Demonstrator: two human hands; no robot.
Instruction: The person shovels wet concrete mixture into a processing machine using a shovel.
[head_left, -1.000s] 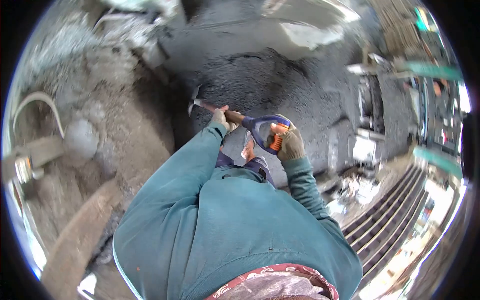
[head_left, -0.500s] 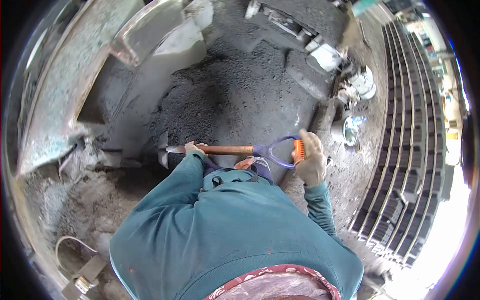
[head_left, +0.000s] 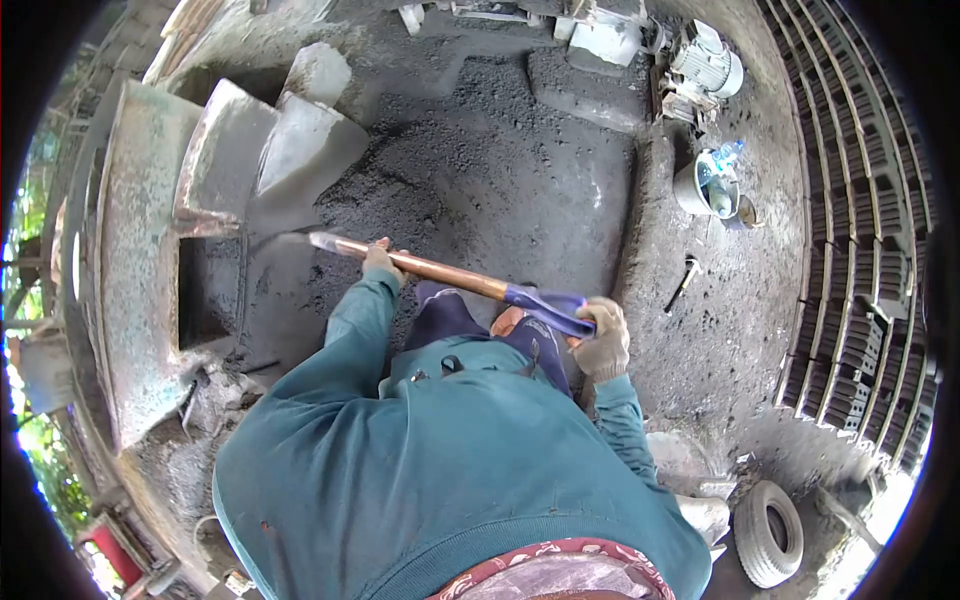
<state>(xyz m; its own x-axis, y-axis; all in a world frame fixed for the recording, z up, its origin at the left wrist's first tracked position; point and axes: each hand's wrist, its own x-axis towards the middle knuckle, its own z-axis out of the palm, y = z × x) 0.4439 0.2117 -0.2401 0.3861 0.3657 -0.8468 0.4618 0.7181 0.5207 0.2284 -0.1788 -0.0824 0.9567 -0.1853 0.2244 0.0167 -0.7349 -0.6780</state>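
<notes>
A shovel (head_left: pixel 450 278) with a wooden shaft and a blue D-shaped handle lies slantwise across the front of my body. My left hand (head_left: pixel 382 258) is closed around the shaft near the blade end. The gloved right hand (head_left: pixel 602 340) grips the D-handle, at the lower right end. At the far left end the blade is blurred, close to the opening of a worn metal trough (head_left: pixel 140 250). Beyond the shaft a heap of dark, grainy material (head_left: pixel 400 185) spreads over the floor. Grey angled plates (head_left: pixel 310 145) stand beside the trough.
A bucket (head_left: pixel 690 188) with plastic bottles stands at right, with a hammer-like tool (head_left: pixel 683 285) on the ground below it. An electric motor (head_left: pixel 705 65) sits at upper right. Racks of dark blocks (head_left: pixel 850 200) line the right side. A tire (head_left: pixel 768 535) lies at lower right.
The shovel has gone from nearly level to slanted, its blade end raised toward the trough and its handle lower. Both hands still hold it. The view has turned, bringing the tire into sight.
</notes>
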